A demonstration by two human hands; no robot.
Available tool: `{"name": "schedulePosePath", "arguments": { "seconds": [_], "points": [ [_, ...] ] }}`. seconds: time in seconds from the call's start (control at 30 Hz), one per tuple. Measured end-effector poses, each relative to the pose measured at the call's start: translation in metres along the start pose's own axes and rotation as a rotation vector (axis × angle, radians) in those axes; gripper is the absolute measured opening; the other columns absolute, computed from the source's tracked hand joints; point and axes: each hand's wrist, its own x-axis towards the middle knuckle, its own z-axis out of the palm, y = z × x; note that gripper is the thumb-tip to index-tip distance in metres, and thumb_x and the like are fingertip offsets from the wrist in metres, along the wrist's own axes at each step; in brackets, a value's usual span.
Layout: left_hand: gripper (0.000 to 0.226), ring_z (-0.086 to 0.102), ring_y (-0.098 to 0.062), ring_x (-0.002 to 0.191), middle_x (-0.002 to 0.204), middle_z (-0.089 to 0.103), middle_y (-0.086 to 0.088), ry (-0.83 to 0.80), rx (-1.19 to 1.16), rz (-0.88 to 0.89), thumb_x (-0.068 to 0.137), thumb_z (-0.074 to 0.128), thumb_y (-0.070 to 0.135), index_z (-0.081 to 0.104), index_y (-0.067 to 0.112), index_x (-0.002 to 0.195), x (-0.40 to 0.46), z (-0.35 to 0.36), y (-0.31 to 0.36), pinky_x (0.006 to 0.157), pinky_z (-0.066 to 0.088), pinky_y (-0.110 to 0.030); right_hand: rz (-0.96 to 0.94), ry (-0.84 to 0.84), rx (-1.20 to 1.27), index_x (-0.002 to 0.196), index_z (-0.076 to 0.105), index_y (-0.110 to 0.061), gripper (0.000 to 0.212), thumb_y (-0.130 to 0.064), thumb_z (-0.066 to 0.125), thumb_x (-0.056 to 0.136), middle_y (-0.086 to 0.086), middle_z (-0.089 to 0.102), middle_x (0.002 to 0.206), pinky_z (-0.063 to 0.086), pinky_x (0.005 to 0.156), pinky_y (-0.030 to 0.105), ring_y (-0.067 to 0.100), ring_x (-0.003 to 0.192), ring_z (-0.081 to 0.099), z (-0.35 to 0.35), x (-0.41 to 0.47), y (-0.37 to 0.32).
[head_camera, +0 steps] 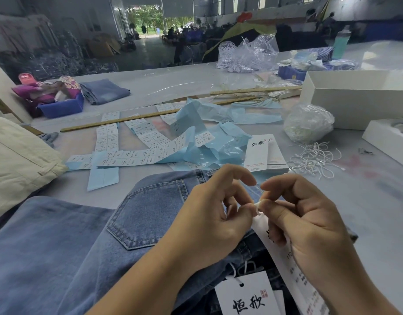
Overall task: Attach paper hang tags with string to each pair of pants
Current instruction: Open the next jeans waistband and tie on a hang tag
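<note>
Jeans (87, 235) nearest on table (366, 201); label strips (127, 153) behind; string pile (314, 160) right.

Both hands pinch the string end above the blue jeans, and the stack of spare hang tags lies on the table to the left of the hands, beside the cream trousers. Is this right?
Not quite. The head view shows the left hand and right hand pinching the string end above the blue jeans, but the stack of spare hang tags lies beyond the hands, slightly right, beside the loose strings, far from the cream trousers.
</note>
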Motion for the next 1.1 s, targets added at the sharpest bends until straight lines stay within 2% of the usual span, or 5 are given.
{"name": "schedulePosePath", "arguments": {
  "seconds": [0.4,0.53,0.83,0.97,1.1],
  "points": [
    [0.023,0.041,-0.011,0.049,0.077,0.069,0.013,0.029,0.075,-0.017,0.089,0.07,0.019,0.055,0.031,0.101,0.0,0.003,-0.004,0.047,0.036,-0.024,-0.02,-0.009,-0.1,0.087,0.066,-0.028,0.034,0.005,0.063,0.087,-0.002,0.06,0.071,0.042,0.045,0.018,0.009,0.045,0.048,0.001,-0.003,-0.002],
    [0.007,0.062,-0.016,0.066,0.077,0.073,-0.002,-0.012,-0.174,-0.179,0.084,0.076,0.021,0.07,0.018,0.086,0.006,-0.003,-0.011,0.062,0.049,-0.021,-0.002,-0.023,-0.043,0.084,0.066,-0.03,0.032,0.003,0.066,0.086,-0.004,0.058,0.071,0.041,0.044,0.018,0.011,0.044,0.047,-0.001,-0.002,-0.002],
    [0.008,0.064,-0.014,0.078,0.081,0.071,-0.004,-0.221,-0.573,-0.286,0.075,0.076,0.01,0.074,0.013,0.083,0.011,-0.015,-0.026,0.077,0.052,-0.021,-0.008,-0.187,0.029,0.083,0.065,-0.029,0.022,-0.007,0.062,0.079,0.005,0.059,0.076,0.04,0.044,0.02,0.012,0.045,0.046,0.0,0.0,-0.011],
    [0.01,0.062,-0.014,0.074,0.078,0.07,-0.004,-0.226,-0.53,-0.293,0.074,0.078,0.014,0.072,0.01,0.082,0.01,-0.012,-0.027,0.073,0.05,-0.022,-0.009,-0.231,-0.012,0.079,0.063,-0.026,0.022,-0.004,0.062,0.08,0.007,0.057,0.069,0.039,0.044,0.02,0.012,0.045,0.045,-0.004,0.0,-0.014],
    [0.025,0.054,-0.018,0.07,0.073,0.064,-0.016,-0.106,-0.308,-0.298,0.077,0.08,0.029,0.068,0.007,0.078,0.006,-0.007,-0.024,0.069,0.042,-0.035,0.046,-0.043,-0.217,0.078,0.064,-0.028,0.032,0.002,0.065,0.088,0.005,0.054,0.055,0.04,0.043,0.023,0.013,0.044,0.048,-0.002,-0.003,-0.008]
  ]
}}
